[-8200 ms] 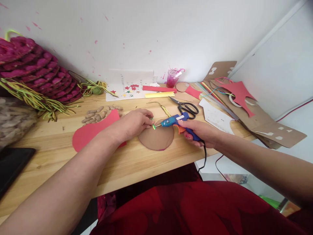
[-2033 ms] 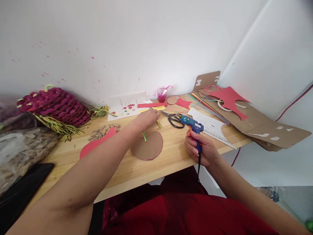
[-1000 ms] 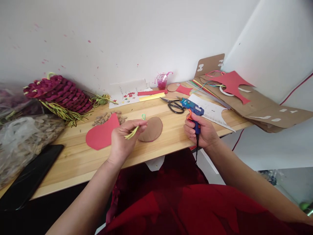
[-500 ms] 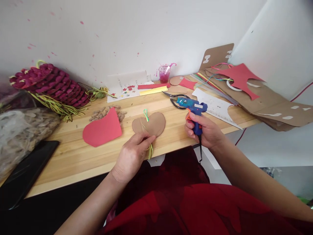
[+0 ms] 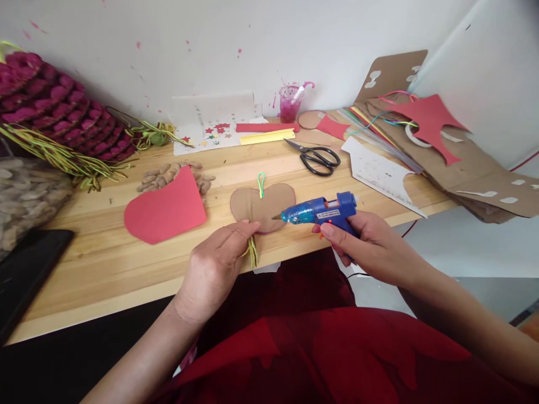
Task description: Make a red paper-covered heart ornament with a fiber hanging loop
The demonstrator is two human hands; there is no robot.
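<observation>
A brown cardboard heart [image 5: 275, 205] lies on the wooden table, with a small green cord loop [image 5: 261, 184] at its top notch. My left hand [image 5: 219, 249] is closed at the heart's lower edge, pinching a yellow-green yarn tassel [image 5: 252, 252] whose strands hang below the fingers. In my right hand [image 5: 366, 241] is a blue hot glue gun [image 5: 320, 212], its nozzle pointing left over the right part of the heart. Whether the nozzle touches the cardboard I cannot tell. Left of the heart lies a red heart-shaped paper piece [image 5: 166, 210], partly over several peanuts [image 5: 162, 177].
Black scissors [image 5: 318, 160] lie behind the glue gun. Farther back are a yellow strip [image 5: 267, 137], a star sticker sheet [image 5: 202, 146] and a cup of pink liquid [image 5: 289, 106]. Cardboard [image 5: 475, 174] is stacked right; a phone [image 5: 36, 275] and a magenta layered craft [image 5: 63, 106] are left.
My right hand has brought the glue gun left and tilted it level, its nozzle now over the cardboard heart. The scissors show fully. My left hand still holds the tassel; the view has shifted slightly.
</observation>
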